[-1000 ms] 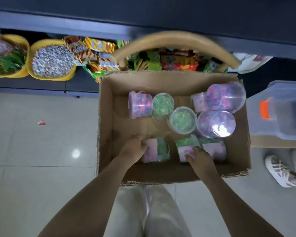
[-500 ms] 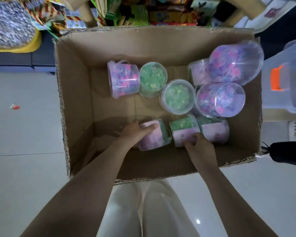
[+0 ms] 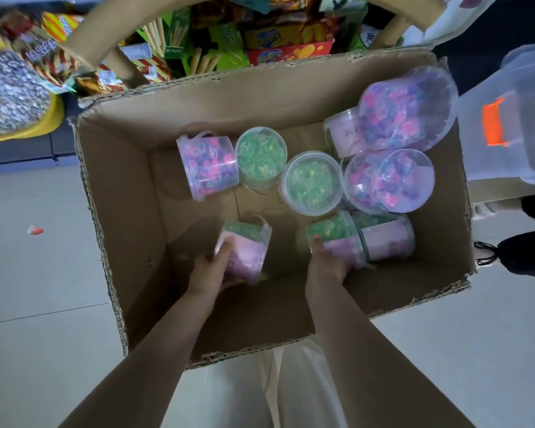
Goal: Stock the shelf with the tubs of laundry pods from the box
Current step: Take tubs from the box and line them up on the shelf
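Open cardboard box is sitting on the tiled floor, with both arms reaching in from the near side. Left hand is gripping a green-pod tub with a pink label, which is lying on its side near the box middle; thumb on top, fingers curling around it. Can't tell if it's off the box bottom. Right hand is gripping a second green-pod tub, thumb on its clear wall, other fingers hidden. That tub is touching a third pink-label tub by the right wall. Further back, two upright green tubs, a pink-purple tub on its side and stacked purple tubs are filling the far half. Snack packs are showing beyond the far wall, and a clear storage bin with an orange latch is standing just right of the box.
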Available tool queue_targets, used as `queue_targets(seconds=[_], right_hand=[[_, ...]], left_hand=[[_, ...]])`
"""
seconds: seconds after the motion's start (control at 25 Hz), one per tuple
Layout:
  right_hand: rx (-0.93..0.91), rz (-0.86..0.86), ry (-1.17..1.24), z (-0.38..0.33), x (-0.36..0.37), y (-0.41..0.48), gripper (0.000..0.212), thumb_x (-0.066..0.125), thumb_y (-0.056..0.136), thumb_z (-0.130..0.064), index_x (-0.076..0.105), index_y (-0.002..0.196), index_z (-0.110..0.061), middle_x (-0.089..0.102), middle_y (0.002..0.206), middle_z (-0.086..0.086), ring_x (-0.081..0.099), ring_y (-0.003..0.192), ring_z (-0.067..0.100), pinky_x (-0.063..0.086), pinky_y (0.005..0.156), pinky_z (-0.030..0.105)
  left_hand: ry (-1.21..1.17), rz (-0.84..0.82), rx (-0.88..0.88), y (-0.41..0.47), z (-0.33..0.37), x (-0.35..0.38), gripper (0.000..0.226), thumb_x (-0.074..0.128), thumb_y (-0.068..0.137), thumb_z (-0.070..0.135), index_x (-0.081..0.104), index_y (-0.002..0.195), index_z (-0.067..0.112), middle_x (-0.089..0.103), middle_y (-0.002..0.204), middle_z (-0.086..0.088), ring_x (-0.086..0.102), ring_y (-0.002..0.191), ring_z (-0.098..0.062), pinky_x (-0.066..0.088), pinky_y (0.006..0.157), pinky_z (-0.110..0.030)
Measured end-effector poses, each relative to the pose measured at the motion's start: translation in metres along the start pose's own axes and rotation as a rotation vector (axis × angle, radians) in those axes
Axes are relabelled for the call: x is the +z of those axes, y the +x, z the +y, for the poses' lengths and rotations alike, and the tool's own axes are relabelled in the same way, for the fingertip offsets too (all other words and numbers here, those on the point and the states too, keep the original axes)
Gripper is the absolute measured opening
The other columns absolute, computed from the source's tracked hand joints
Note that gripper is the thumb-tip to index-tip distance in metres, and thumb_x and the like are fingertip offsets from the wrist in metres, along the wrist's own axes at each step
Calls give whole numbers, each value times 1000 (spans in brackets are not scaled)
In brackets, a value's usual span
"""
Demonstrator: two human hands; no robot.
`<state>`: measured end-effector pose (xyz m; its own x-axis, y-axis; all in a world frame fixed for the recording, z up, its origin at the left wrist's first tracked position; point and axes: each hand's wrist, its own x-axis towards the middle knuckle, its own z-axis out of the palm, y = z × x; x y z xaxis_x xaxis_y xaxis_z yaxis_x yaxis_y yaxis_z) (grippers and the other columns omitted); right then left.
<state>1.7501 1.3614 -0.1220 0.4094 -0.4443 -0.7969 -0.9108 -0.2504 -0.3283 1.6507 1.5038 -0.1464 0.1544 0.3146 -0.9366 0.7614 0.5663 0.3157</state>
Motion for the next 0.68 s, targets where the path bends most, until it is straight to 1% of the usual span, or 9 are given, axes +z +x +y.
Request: queue_targets(seconds=[0.08, 0.16, 0.24, 0.32, 0.4, 0.48, 0.52, 0.6, 0.68], right_hand=[[63, 9, -73, -2, 7, 3, 79, 49, 90, -51, 28, 141, 5, 43, 140, 19, 44, 128, 27, 35, 91, 22], [76, 51, -58, 0, 12, 13, 91, 45, 89, -58, 9, 147, 2, 30, 147, 19, 34, 134, 28, 30, 103, 25], [29, 85, -74, 3, 9, 19, 83, 47, 91, -52, 10, 149, -6, 28, 149, 17, 33, 135, 29, 32, 103, 29], [2, 112, 50, 3, 5, 21, 74, 50, 94, -39, 11, 149, -11, 32, 148, 16, 39, 132, 29, 39, 97, 28], [-99, 133, -254, 6, -3, 21, 70, 45, 97, -30, 3, 151, -16, 31, 149, 13, 38, 133, 32, 40, 100, 33], [56, 73, 232, 2, -8, 16, 73, 59, 89, -35, 25, 144, -2, 47, 134, 12, 47, 125, 34, 47, 94, 36], [80, 8, 257, 3, -12, 12, 77, 67, 82, -40, 33, 139, 0, 51, 128, 13, 52, 119, 33, 48, 94, 37], [106, -90, 133, 0, -19, 11, 86, 73, 75, -43, 32, 140, -8, 49, 126, 9, 52, 110, 27, 48, 97, 41], [149, -179, 198, -1, -26, 12, 82, 75, 74, -41, 34, 139, -15, 50, 129, 7, 52, 111, 24, 49, 96, 42]], left_hand=[[489, 13, 154, 0, 2, -8, 75, 56, 84, 52, 32, 142, 11, 46, 140, -14, 46, 125, -33, 40, 97, -36], [830, 5, 422, 0, 13, -19, 84, 58, 82, 54, 21, 147, 18, 29, 152, -8, 30, 139, -26, 29, 110, -38], [1018, -142, 649, 8, 29, -27, 93, 63, 78, 54, 12, 149, 26, 14, 158, 2, 14, 145, -17, 20, 117, -37], [1222, -343, 759, 16, 42, -26, 99, 68, 75, 50, 5, 149, 31, 4, 158, 10, 3, 146, -10, 12, 119, -32], [1392, -485, 799, 19, 51, -19, 102, 73, 71, 48, 7, 148, 35, 0, 158, 14, 4, 145, -8, 16, 119, -34], [1443, -528, 793, 20, 52, -12, 105, 79, 64, 44, 15, 147, 37, 7, 157, 12, 15, 143, -12, 28, 113, -35], [1438, -510, 776, 19, 51, -12, 106, 81, 60, 45, 19, 146, 38, 12, 155, 10, 23, 141, -15, 34, 110, -37], [1426, -400, 697, 20, 47, -16, 109, 79, 53, 57, 19, 143, 42, 18, 150, 6, 31, 135, -21, 39, 105, -42], [1379, -280, 582, 19, 39, -23, 111, 71, 50, 71, 14, 142, 46, 15, 150, 6, 29, 137, -25, 37, 107, -46]])
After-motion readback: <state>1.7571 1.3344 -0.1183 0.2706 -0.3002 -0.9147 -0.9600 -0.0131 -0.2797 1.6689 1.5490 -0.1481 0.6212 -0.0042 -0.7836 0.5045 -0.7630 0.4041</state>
